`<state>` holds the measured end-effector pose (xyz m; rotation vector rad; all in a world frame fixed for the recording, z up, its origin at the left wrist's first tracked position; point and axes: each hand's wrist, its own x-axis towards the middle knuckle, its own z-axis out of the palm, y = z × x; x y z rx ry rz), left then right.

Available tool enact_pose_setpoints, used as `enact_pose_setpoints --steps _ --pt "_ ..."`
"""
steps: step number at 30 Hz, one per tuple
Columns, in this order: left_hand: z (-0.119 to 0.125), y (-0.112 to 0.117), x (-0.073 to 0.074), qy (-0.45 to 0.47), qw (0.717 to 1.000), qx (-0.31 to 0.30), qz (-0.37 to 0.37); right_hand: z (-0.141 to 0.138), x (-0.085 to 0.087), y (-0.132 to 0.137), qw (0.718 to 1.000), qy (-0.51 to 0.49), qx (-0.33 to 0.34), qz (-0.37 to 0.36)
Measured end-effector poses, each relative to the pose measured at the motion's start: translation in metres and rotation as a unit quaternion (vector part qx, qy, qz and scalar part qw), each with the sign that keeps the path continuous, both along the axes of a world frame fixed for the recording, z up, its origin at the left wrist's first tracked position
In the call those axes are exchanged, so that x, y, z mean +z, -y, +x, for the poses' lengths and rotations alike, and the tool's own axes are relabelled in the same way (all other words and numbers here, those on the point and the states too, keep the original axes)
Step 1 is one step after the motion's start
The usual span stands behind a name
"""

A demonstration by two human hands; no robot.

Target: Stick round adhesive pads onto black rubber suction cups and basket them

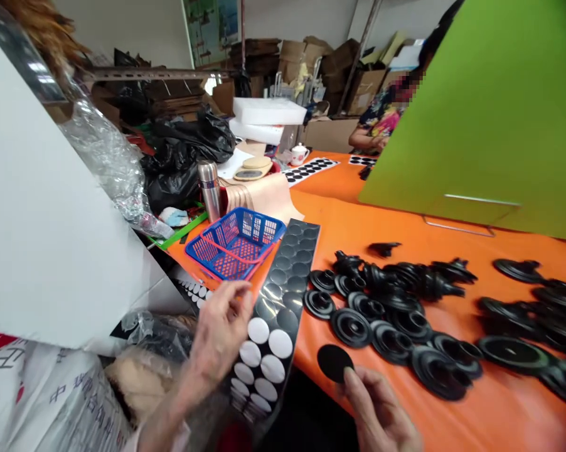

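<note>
Your right hand (377,411) pinched a thin, round black disc (334,362) at lower centre, just below-left of the black flanged plastic parts (351,328). Your left hand (223,329), half-curled, grip undeterminable, flanked the long black sheet (290,270) slanting up-right.

Glossy black, round, flanged parts (405,276) block the right hand (381,408) from eleven to two o'clock, a flat lime-green panel (475,125) behind; bare orange tabletop (490,417) leaves room at three. The left hand (224,333) meets a blue plastic lattice basket (264,226) at twelve.
</note>
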<state>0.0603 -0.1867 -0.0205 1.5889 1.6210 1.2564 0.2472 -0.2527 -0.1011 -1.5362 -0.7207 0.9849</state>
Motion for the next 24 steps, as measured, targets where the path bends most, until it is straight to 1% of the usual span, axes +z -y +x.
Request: enact_pose_setpoints --steps 1,2,4,6,7,8,9,11,12,13,15,17,18,19,20,21,22,23,24 --pt "-0.002 -0.001 0.004 -0.014 1.000 -0.005 0.015 0.004 0.000 0.003 1.000 -0.006 0.017 -0.004" --pt "0.000 -0.003 0.005 -0.023 0.999 -0.025 0.016 0.008 0.000 0.006 0.999 -0.013 0.034 -0.008" --pt "0.015 -0.008 -0.002 -0.043 0.994 -0.099 -0.011 0.012 -0.002 0.013 0.998 -0.024 0.051 -0.017" --pt "0.041 -0.016 -0.018 -0.091 0.979 -0.176 -0.042 0.015 -0.004 0.020 0.998 -0.032 0.054 -0.027" --pt "0.057 -0.023 -0.029 -0.122 0.972 -0.197 -0.049 0.017 -0.005 0.023 0.997 -0.034 0.055 -0.030" --pt "0.072 -0.031 -0.039 -0.152 0.966 -0.201 -0.051 0.019 -0.006 0.026 0.997 -0.034 0.055 -0.030" --pt "0.086 -0.040 -0.049 -0.162 0.966 -0.197 -0.049 0.022 -0.007 0.029 0.997 -0.033 0.056 -0.029" --pt "0.106 -0.058 -0.065 -0.148 0.969 -0.190 -0.051 0.029 -0.010 0.036 0.997 -0.025 0.064 -0.032" --pt "0.112 -0.067 -0.071 -0.130 0.971 -0.191 -0.053 0.033 -0.012 0.040 0.997 -0.018 0.065 -0.034" --pt "0.114 -0.073 -0.076 -0.112 0.973 -0.195 -0.056 0.037 -0.015 0.043 0.997 -0.010 0.063 -0.037" --pt "0.112 -0.080 -0.081 -0.080 0.975 -0.197 -0.067 0.045 -0.021 0.049 0.998 0.006 0.058 -0.038" --pt "0.104 -0.080 -0.080 -0.058 0.977 -0.189 -0.082 0.051 -0.027 0.053 0.997 0.021 0.062 -0.029" --pt "0.099 -0.078 -0.078 -0.033 0.977 -0.186 -0.098 0.052 -0.029 0.053 0.997 0.029 0.067 -0.021" --pt "0.095 -0.075 -0.075 0.016 0.974 -0.187 -0.127 0.053 -0.030 0.053 0.997 0.039 0.072 -0.012" --pt "0.091 -0.071 -0.071 0.092 0.963 -0.188 -0.170 0.053 -0.029 0.052 0.996 0.048 0.075 -0.002" --pt "0.089 -0.066 -0.067 0.187 0.938 -0.187 -0.224 0.053 -0.027 0.051 0.996 0.055 0.073 0.009" --pt "0.087 -0.061 -0.063 0.287 0.896 -0.187 -0.282 0.052 -0.024 0.048 0.996 0.056 0.069 0.020" --pt "0.086 -0.055 -0.060 0.378 0.843 -0.186 -0.334 0.052 -0.020 0.046 0.996 0.051 0.066 0.031" --pt "0.086 -0.049 -0.058 0.444 0.795 -0.186 -0.369 0.051 -0.015 0.044 0.997 0.041 0.060 0.041"
